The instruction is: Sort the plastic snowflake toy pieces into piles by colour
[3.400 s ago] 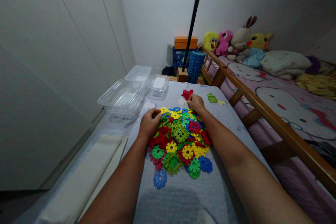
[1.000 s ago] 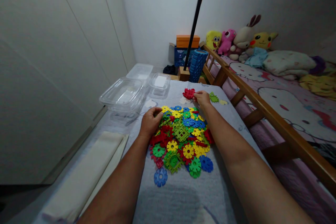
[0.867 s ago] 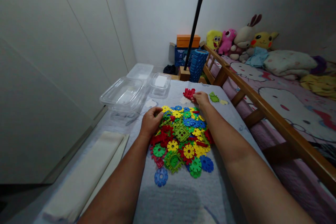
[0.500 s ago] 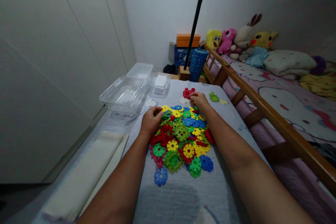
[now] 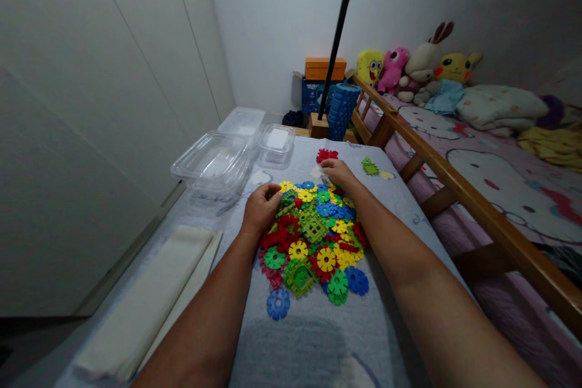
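Plastic pile (image 5: 313, 227) of mixed colours: centred between the left and right edges of the desk (image 5: 309, 339). Left hand (image 5: 259, 209): curved at the pile's left side, presumably to stop pieces spreading; its grip cannot be judged. Right hand (image 5: 339, 173): just in front of the red pieces (image 5: 327, 155) near the far edge; whether its grip holds anything cannot be told. Red sits apart, apparently to prevent mixing.

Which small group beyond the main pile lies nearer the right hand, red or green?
The red group, just beyond the right hand; whether they touch is unclear. The green group lies clearly apart, farther to the right.
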Available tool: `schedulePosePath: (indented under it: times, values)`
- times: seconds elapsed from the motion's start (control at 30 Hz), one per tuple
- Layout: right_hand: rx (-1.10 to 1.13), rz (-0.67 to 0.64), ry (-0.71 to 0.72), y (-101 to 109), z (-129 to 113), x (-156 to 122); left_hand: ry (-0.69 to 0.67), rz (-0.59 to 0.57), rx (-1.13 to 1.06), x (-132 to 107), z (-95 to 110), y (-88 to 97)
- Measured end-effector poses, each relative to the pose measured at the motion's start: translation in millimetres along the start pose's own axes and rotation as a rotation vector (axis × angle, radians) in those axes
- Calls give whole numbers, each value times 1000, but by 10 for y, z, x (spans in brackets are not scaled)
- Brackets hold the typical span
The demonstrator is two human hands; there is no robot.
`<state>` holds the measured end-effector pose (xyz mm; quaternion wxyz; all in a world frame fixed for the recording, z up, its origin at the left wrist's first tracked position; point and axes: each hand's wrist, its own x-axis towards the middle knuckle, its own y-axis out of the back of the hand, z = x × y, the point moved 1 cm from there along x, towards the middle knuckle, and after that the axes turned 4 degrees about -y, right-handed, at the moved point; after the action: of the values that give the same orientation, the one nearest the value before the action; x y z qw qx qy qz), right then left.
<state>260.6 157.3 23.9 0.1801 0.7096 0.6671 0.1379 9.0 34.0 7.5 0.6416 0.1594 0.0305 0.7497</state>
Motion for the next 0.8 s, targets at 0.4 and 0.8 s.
schedulePosePath:
  times: [0.4, 0.8]
  values:
    - [-225, -134, 26, 567, 3, -462, -36, -12, 57, -1, 16, 15]
    - [-226, -209, -26, 711, 190, -601, -29, -9, 57, 1, 3, 16]
